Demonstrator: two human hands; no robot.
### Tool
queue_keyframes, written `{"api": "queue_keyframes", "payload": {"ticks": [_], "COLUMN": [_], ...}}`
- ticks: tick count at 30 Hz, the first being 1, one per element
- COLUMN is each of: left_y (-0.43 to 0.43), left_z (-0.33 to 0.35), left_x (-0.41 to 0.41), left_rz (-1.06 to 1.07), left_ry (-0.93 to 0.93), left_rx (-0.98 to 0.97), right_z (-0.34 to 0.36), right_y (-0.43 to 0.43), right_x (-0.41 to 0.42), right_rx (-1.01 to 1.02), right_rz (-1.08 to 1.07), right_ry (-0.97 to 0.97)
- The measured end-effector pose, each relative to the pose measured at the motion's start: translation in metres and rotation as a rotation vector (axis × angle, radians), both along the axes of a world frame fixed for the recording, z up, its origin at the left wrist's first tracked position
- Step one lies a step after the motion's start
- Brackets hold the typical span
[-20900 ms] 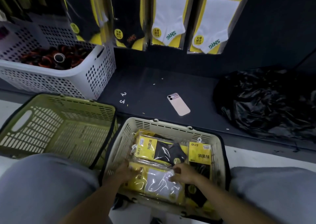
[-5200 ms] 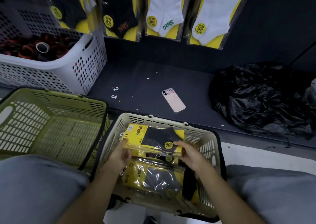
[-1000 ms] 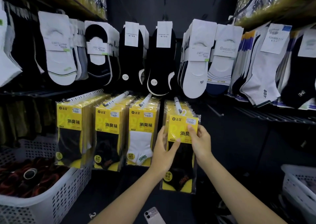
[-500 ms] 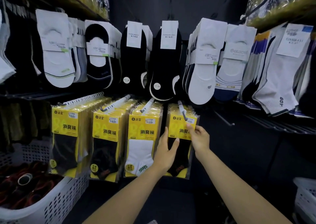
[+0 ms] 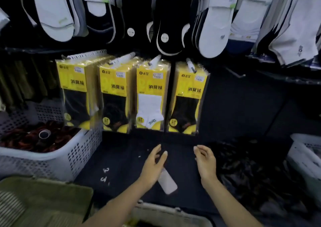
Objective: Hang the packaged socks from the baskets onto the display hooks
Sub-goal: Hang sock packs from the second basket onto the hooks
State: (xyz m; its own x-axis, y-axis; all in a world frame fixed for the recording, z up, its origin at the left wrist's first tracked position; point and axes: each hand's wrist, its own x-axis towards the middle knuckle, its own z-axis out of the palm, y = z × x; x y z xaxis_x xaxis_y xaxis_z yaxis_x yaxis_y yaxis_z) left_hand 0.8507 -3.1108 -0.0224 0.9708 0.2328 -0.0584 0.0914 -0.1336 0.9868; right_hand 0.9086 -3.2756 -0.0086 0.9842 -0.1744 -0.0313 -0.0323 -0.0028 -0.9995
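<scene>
Several rows of yellow packaged socks hang on display hooks; the rightmost row (image 5: 188, 96) has a black-sock pack at its front, on its hook (image 5: 190, 64). A white-sock row (image 5: 151, 94) hangs to its left. My left hand (image 5: 153, 164) and my right hand (image 5: 205, 160) are both empty, fingers apart, low over the dark shelf, well below the packs. The cream basket (image 5: 166, 213) shows only its rim at the bottom edge; its contents are mostly hidden.
A phone (image 5: 167, 183) lies on the dark shelf under my left hand. A white perforated basket (image 5: 69, 157) of dark rolls stands left, a green basket (image 5: 43, 200) bottom left, black plastic bag (image 5: 257, 171) right, another white basket (image 5: 305, 157) far right. Loose socks hang above.
Both hands let go of the black-sock pack, which now hangs on the rightmost hook, and dropped towards the shelf. The view tilted downward.
</scene>
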Motion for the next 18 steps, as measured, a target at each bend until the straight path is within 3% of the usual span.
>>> {"api": "queue_keyframes", "payload": {"ticks": [7, 10, 14, 18], "left_y": [0.004, 0.011, 0.029, 0.033], "left_z": [-0.125, -0.165, -0.199, -0.216], "left_x": [-0.127, -0.180, -0.222, -0.235], "left_rz": [0.182, 0.187, 0.216, 0.099], "left_ry": [0.380, 0.574, 0.741, 0.919], "left_rx": [-0.013, 0.072, 0.175, 0.053], "right_z": [-0.157, -0.208, -0.227, -0.229], "right_y": [-0.015, -0.032, -0.044, -0.039], "right_x": [-0.122, -0.179, -0.203, -0.215], "right_rx": [-0.237, -0.324, -0.300, -0.398], "right_rz": [0.181, 0.188, 0.304, 0.475], "right_ry": [0.530, 0.722, 0.947, 1.065]}}
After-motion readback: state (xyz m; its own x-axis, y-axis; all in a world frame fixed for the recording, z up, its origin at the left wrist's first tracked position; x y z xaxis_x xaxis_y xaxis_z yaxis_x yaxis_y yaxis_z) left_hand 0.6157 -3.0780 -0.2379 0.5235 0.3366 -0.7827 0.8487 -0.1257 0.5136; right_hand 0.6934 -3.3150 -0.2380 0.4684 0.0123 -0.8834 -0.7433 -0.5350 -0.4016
